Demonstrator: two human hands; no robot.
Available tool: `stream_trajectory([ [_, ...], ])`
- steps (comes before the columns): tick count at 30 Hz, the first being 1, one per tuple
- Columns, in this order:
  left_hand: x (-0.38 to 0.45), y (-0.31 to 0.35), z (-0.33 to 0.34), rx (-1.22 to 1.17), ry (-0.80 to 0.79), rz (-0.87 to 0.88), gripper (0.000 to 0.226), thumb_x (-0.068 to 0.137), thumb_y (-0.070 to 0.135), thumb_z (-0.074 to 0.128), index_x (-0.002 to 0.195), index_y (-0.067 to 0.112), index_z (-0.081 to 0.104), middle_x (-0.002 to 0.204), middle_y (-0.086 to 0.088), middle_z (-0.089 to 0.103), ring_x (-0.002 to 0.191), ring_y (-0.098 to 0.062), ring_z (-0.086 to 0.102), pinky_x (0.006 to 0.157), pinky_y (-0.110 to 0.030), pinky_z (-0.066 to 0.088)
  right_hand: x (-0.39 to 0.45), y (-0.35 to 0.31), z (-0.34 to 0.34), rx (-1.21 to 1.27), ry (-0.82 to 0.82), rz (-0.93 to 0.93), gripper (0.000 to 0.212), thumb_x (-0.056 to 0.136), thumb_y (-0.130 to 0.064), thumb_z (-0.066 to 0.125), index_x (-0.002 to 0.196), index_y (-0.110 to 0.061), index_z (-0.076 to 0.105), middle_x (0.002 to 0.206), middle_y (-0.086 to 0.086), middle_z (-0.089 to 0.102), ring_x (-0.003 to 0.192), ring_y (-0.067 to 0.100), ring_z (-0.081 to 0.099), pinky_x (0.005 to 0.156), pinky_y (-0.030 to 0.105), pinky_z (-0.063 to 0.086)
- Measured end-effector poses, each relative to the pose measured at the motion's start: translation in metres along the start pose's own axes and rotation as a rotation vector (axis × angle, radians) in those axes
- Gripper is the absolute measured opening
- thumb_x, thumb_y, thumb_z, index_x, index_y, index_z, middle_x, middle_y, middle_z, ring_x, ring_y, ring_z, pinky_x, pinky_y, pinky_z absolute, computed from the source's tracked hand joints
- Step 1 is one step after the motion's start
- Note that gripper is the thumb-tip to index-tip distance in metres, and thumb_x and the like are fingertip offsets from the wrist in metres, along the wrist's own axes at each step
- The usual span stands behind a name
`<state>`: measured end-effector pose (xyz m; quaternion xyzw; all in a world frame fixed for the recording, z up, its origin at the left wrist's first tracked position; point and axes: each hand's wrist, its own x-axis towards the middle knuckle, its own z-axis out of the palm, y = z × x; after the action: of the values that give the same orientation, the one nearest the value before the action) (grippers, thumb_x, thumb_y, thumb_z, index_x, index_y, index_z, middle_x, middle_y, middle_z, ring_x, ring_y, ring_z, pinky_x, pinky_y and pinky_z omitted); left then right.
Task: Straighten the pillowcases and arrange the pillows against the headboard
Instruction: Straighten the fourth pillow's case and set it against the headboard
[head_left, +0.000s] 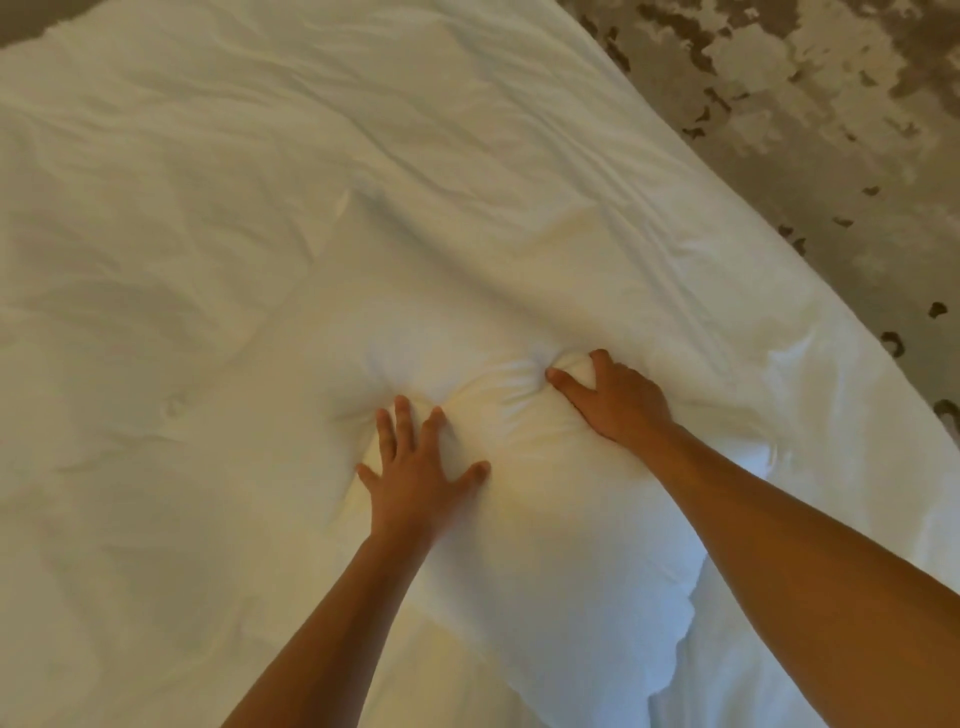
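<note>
Head view looked down on a plump white fabric-cased pillow (519, 415) lying flat on a rumpled white bed sheet (208, 208), near the bed's right edge, with mottled grey-brown carpet (805, 104) beyond. No headboard was in view. The left hand (415, 467) pressed on the pillow with fingers spread and straight, sinking a dent. The right hand (618, 400) bunched a fold of pillowcase between thumb and curled fingers, creases radiating from the pinch. Judging by how deeply it gave, the pillow was light, soft and shapeless, the case loose over the filling. Gripping the corners or end seams would probably tension the cloth better than mid-panel pinches.
</note>
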<state>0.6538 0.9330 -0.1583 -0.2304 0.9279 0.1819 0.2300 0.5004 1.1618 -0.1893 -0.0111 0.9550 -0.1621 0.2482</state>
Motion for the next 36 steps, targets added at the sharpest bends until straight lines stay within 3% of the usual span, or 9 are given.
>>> stream_trajectory([
  [5,-0.039,-0.012,-0.04,-0.086,-0.036,-0.028,0.091,0.078,0.062,0.072,0.151,0.027,0.032,0.168,-0.001,0.01,0.155,-0.025,0.012,0.11,-0.052,0.043,-0.063,-0.025,-0.018,0.015,0.097,-0.146,0.086,0.073,-0.101,0.034,0.111,-0.029,0.057,0.095,0.004,0.075,0.089,0.032,0.072,0.074,0.039,0.054],
  [9,-0.087,-0.023,-0.088,-0.158,0.046,0.064,0.084,0.08,0.046,0.075,0.146,0.013,0.035,0.154,-0.006,0.034,0.135,-0.031,0.047,0.099,-0.044,0.05,-0.134,-0.058,-0.029,0.015,0.142,-0.267,0.064,0.074,-0.098,0.04,0.087,-0.036,0.044,0.067,-0.012,0.056,0.064,0.021,0.058,0.061,0.034,0.043],
  [15,-0.181,-0.069,-0.164,-0.131,0.145,0.174,0.104,0.084,0.04,0.078,0.162,0.017,0.012,0.166,-0.015,0.013,0.147,-0.036,0.033,0.108,-0.048,0.046,-0.257,-0.114,-0.038,0.016,0.075,-0.467,0.079,0.075,-0.094,0.046,0.121,-0.031,0.06,0.093,-0.002,0.076,0.084,0.025,0.071,0.069,0.036,0.052],
  [21,-0.285,-0.145,-0.195,0.024,0.17,0.308,0.108,0.082,0.044,0.079,0.163,0.024,0.01,0.169,-0.018,0.006,0.154,-0.038,0.014,0.118,-0.051,0.034,-0.383,-0.158,-0.032,-0.058,0.097,-0.709,0.044,0.089,-0.065,0.065,0.116,-0.032,0.054,0.083,0.003,0.074,0.077,0.032,0.07,0.063,0.035,0.048],
  [26,-0.33,-0.195,-0.193,0.179,0.136,0.408,0.12,0.07,0.07,0.074,0.162,0.032,0.007,0.171,-0.01,0.005,0.158,-0.029,0.002,0.124,-0.059,0.012,-0.461,-0.143,-0.026,-0.093,0.184,-0.894,0.036,0.088,-0.055,0.07,0.114,-0.033,0.057,0.094,-0.004,0.076,0.081,0.024,0.072,0.062,0.033,0.055],
  [28,-0.342,-0.2,-0.183,0.219,0.064,0.461,0.12,0.062,0.078,0.072,0.16,0.034,0.019,0.166,-0.005,0.023,0.156,-0.026,0.014,0.123,-0.06,0.013,-0.484,-0.131,-0.019,-0.085,0.216,-0.906,0.039,0.086,-0.059,0.065,0.117,-0.036,0.058,0.099,-0.006,0.077,0.084,0.02,0.073,0.065,0.035,0.059],
  [30,-0.352,-0.199,-0.165,0.257,0.017,0.501,0.108,0.057,0.082,0.068,0.149,0.033,0.039,0.142,0.001,0.048,0.137,-0.026,0.042,0.114,-0.052,0.03,-0.499,-0.114,-0.007,-0.095,0.213,-0.844,0.041,0.085,-0.062,0.062,0.117,-0.038,0.056,0.1,-0.008,0.076,0.085,0.019,0.073,0.065,0.036,0.059],
  [32,-0.361,-0.197,-0.139,0.312,-0.007,0.523,0.096,0.062,0.08,0.067,0.142,0.029,0.048,0.125,0.002,0.051,0.121,-0.024,0.049,0.1,-0.044,0.039,-0.51,-0.092,0.011,-0.099,0.135,-0.723,0.04,0.086,-0.06,0.068,0.117,-0.04,0.054,0.104,-0.009,0.074,0.088,0.021,0.071,0.066,0.032,0.052],
  [36,-0.368,-0.186,-0.102,0.403,0.007,0.536,0.085,0.071,0.071,0.069,0.139,0.024,0.05,0.125,-0.002,0.053,0.119,-0.027,0.048,0.094,-0.042,0.038,-0.524,-0.061,0.041,-0.098,0.102,-0.516,0.05,0.086,-0.058,0.074,0.125,-0.031,0.057,0.108,-0.005,0.069,0.095,0.023,0.067,0.07,0.033,0.047],
])
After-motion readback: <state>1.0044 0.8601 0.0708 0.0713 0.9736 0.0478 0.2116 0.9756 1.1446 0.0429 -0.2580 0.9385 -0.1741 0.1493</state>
